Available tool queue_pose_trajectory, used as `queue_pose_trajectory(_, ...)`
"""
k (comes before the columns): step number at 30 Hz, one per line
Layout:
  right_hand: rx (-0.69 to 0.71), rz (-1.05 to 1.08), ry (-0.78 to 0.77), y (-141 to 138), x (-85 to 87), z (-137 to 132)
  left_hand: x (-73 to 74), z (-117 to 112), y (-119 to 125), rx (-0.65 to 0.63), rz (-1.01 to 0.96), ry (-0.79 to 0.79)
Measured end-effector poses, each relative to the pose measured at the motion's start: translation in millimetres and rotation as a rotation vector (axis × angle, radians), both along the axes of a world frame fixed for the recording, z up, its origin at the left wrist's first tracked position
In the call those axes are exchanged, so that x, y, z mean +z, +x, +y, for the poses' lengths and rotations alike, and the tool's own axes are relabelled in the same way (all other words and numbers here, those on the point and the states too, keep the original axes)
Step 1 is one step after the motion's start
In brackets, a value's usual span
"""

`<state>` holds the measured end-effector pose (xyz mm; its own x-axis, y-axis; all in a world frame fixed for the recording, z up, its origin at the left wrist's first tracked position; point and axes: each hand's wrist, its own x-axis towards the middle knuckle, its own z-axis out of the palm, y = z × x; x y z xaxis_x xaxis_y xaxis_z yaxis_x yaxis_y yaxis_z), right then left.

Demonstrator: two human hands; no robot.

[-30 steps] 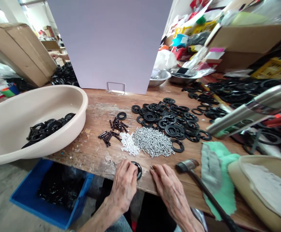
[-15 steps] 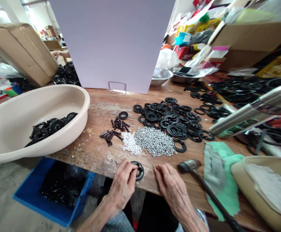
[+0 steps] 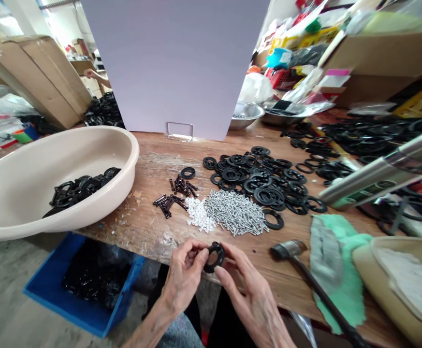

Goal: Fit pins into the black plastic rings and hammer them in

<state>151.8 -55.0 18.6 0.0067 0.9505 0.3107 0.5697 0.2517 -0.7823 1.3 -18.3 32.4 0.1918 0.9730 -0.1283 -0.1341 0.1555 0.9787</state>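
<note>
A small black ring [image 3: 221, 255] is held just above the table's front edge, tilted up on its side. My left hand [image 3: 184, 273] pinches its left side between thumb and fingers. On the other side, the thumb and index finger of my right hand [image 3: 249, 285] close on the ring's right edge. No metal pin shows in the right fingers. Just beyond the hands lie a heap of silver pins [image 3: 236, 212], a small pile of white pieces [image 3: 199, 215] and several dark brown pins [image 3: 166, 205]. A heap of black rings [image 3: 265, 195] spreads behind them.
A hammer [image 3: 314, 282] lies at right beside a green cloth [image 3: 352, 290] and a beige tub [image 3: 373, 270]. At left stands a large cream basin [image 3: 123, 179] with black parts inside. Below it is a blue crate [image 3: 65, 311]. A pale panel [image 3: 178, 63] rises at the back.
My right hand has moved left to the ring, and its fingers now meet the ring's edge. The ring has been raised and turned. The pin once seen at the right fingertips no longer shows.
</note>
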Motion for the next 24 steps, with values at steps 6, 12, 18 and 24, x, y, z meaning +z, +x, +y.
queue_pose_trajectory(6,0.016,0.584,-0.188,-24,-8.9,-2,0.8,-4,2,0.061,-0.091,-0.130)
queue_pose_trajectory(12,0.056,0.510,-0.234,-12,1.9,0,-3.7,-4,-4,-0.023,-0.065,-0.096)
queue_pose_trajectory(18,0.130,0.413,-0.350,-1,7.1,-1,-1.8,-3,-11,-0.066,0.088,0.043)
queue_pose_trajectory(24,0.031,0.306,-0.272,-10,3.5,-4,-9.7,-11,-10,-0.039,0.112,0.087)
